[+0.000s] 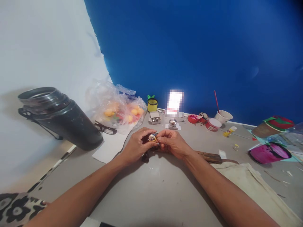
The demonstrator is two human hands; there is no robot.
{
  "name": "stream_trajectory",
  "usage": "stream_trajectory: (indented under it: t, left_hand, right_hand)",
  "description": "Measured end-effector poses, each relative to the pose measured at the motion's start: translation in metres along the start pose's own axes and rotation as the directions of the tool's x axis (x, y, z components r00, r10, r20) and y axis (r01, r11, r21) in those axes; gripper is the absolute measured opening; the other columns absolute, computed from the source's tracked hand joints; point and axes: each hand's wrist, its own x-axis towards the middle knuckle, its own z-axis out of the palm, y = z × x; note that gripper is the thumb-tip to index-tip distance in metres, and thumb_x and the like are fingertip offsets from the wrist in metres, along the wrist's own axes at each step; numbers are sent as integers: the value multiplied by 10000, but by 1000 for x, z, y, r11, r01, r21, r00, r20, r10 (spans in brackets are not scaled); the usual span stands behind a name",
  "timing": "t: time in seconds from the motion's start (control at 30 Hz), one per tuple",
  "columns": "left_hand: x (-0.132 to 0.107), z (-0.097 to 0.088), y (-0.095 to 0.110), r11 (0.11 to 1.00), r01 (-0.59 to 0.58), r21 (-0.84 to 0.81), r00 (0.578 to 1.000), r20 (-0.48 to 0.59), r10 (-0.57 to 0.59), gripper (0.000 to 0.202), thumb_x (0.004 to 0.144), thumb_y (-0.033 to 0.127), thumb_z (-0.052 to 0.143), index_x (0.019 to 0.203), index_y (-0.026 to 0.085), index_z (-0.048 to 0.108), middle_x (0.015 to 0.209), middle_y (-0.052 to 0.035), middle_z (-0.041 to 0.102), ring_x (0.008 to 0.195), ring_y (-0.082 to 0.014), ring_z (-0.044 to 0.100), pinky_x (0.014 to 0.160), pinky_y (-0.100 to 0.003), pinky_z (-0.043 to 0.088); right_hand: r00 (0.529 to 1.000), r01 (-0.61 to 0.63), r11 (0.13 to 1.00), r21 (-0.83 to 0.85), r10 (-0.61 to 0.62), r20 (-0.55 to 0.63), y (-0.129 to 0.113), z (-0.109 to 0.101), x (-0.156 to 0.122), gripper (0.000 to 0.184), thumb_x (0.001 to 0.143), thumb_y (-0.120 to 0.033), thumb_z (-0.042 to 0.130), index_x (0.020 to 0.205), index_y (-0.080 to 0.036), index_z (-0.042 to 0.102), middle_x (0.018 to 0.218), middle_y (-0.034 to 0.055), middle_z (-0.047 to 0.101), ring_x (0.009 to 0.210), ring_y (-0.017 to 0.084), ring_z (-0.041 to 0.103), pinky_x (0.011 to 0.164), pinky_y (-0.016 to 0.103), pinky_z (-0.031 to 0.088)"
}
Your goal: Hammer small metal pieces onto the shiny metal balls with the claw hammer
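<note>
My left hand is closed around a small shiny silver ball, thumb below and index finger above. On the ball's right side, the fingers of my right hand are pinched together against its edge. Whatever tiny piece may be between those fingertips is too small to make out. Under my hands lies a hammer, its wooden handle pointing right and its dark head partly hidden. Beyond my hands, a second silver ball rests on a bit of white paper, beside an open small box of small metal pieces.
On the left stand a black flask and glasses, before a plastic bag. A bright blurred panel is at the wall. At right are a paper cup, glue stick, pink cup and beige cloth.
</note>
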Motion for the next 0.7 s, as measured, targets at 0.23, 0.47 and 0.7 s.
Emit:
stream_trajectory:
  t: [0.23, 0.47, 0.7]
  left_hand:
    - [-3, 6, -3, 995, -66, 76, 996, -60, 71, 257, 818, 332, 732, 1055, 237, 767, 1085, -69, 747, 1019, -251, 682, 925, -382, 554]
    - [-8, 14, -5, 984, -82, 157, 988, -120, 102, 191, 847, 313, 706, 1018, 235, 736, 1049, -60, 754, 972, -236, 688, 897, -357, 544]
    - [-11, 18, -3, 977, -69, 204, 986, -136, 98, 201, 860, 280, 678, 1050, 235, 726, 1076, -65, 755, 972, -243, 683, 933, -385, 537]
  right_hand:
    - [999, 6, 999, 31, -7, 35, 0, 4, 1, 419, 560, -400, 979, 747, -158, 693, 617, -26, 645, 548, 85, 599, 634, 274, 620]
    - [997, 41, 998, 44, -44, 66, 5, 5, 5, 450, 567, -424, 979, 746, -154, 667, 588, -43, 598, 547, 97, 616, 629, 294, 647]
    - [992, 85, 996, 15, -86, 94, 11, 1, 9, 434, 598, -434, 947, 747, -165, 640, 579, -53, 580, 534, 100, 599, 579, 309, 645]
